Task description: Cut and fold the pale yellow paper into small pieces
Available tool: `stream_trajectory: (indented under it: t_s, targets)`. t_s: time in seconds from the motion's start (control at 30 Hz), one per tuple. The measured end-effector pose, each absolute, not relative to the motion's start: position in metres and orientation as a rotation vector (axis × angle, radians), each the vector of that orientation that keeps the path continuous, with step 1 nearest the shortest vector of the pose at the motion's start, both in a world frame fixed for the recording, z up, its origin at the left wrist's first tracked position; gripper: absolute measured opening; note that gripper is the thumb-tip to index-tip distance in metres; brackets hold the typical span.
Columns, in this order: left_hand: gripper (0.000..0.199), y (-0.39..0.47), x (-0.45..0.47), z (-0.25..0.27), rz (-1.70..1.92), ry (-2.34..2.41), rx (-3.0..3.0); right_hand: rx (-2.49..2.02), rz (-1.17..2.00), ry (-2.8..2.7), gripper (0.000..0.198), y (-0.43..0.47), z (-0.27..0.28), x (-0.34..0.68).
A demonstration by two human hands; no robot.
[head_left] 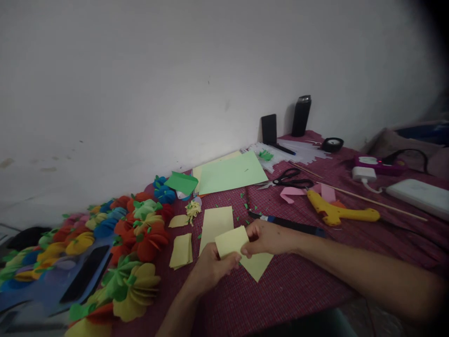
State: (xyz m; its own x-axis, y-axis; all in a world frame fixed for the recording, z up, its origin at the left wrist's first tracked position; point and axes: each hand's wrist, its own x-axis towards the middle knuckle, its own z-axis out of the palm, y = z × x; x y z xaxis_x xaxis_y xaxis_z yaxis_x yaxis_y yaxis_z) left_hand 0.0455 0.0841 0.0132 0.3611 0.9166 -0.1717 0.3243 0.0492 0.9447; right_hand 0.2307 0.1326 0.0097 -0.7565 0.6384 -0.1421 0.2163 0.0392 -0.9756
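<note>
A small piece of pale yellow paper (231, 241) is held up between both my hands, above the table. My left hand (212, 267) pinches its lower left edge with thumb and fingers. On its right side, my right hand (264, 238) grips the edge between thumb and curled fingers. Beneath my hands lie a long yellow paper strip (217, 221) and another yellow sheet (258, 267), partly covered. Left of them sits a stack of cut yellow paper pieces (181, 251), with a fringed yellow paper bit (192, 210) behind it.
Colourful paper flowers (150, 241) crowd the left side. Green paper sheets (231, 173) lie at the back. Scissors (286, 179), a yellow glue gun (338, 210), a dark-bladed tool (291, 224), and a wooden stick (375, 201) are to the right. A black bottle (301, 116) stands by the wall.
</note>
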Motion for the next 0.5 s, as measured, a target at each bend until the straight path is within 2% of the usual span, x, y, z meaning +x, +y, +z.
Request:
stream_trajectory:
  t_s: [0.3, 0.5]
  targets:
    - [0.017, 0.084, 0.050, 0.019, 0.607, 1.198, 1.402, -0.875, 1.642, -2.110, 0.021, 0.131, 0.004, 0.230]
    - [0.020, 0.085, 0.044, 0.023, 0.615, 1.217, 1.340, -0.895, 1.739, -2.031, 0.022, 0.133, 0.012, 0.234]
